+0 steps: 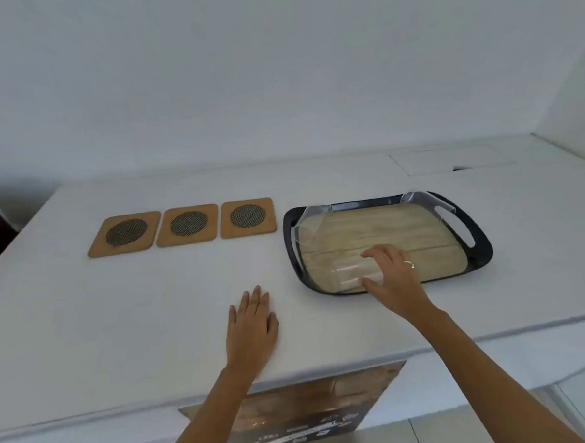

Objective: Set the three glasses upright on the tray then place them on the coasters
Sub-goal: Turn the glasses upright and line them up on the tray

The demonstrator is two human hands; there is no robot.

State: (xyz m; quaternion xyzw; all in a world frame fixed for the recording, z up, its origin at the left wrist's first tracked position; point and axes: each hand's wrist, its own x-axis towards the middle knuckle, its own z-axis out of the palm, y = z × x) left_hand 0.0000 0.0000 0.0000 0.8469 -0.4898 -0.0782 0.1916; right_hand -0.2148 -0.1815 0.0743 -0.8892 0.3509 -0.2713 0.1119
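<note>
dark sign (295,421) under table edge, white lettering upside down, unreadable | left hand (252,328) flat on white table (152,296), fingers spread, holding nothing | right hand (390,273) curled around nearest glass (351,275) lying sideways in black tray (478,245) | two more glasses tilted at far corners (310,225) (429,205) | three cork coasters (189,225) in a row, left of tray

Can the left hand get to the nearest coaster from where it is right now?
Probably yes. The left hand lies flat on the bare counter, holding nothing, and no object stands between it and the nearest coaster. The right hand is busy over at the tray.
</note>
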